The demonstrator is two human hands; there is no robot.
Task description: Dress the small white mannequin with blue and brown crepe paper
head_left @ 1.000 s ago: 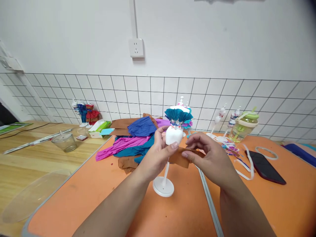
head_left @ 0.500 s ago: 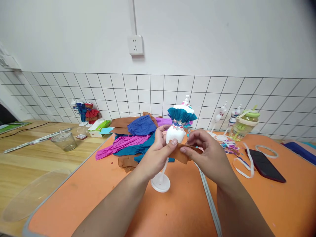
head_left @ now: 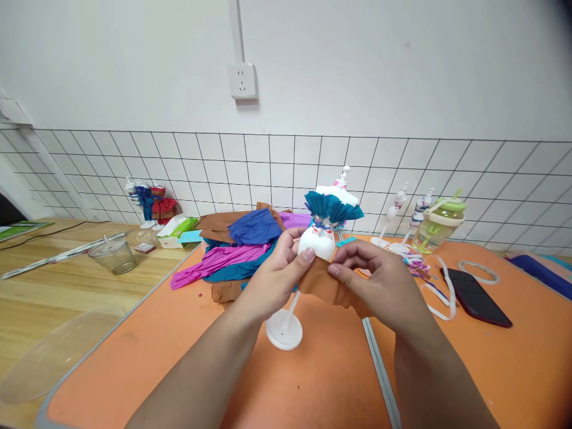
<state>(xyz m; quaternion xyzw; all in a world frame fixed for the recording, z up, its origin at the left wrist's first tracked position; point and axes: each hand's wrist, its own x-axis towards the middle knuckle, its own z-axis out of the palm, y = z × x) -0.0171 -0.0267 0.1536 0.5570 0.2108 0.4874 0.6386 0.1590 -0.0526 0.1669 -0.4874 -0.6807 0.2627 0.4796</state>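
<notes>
A small white mannequin (head_left: 316, 243) on a thin stem and round base stands tilted between my hands, with a ruffle of teal crepe paper (head_left: 333, 207) round its upper body. Against its lower end lies a strip of brown crepe paper (head_left: 324, 283). My left hand (head_left: 288, 268) is closed, its thumb pressing the strip's left end to the mannequin. Fingers curled, my right hand (head_left: 373, 277) pinches the strip farther right, where it hangs below the fingers. The mannequin's back and some fingertips are hidden.
Behind my left hand lies a pile of coloured crepe paper (head_left: 241, 259). To the right are a phone (head_left: 477, 298), a tape roll (head_left: 479, 271), a bottle (head_left: 440, 229) and paper scraps (head_left: 414, 260). A plastic cup (head_left: 112, 256) and dressed mannequins (head_left: 152, 202) stand at left.
The brown strip is spread wider and flatter across the mannequin's lower end. The mannequin leans more, its top going right and its base left. Both hands keep hold.
</notes>
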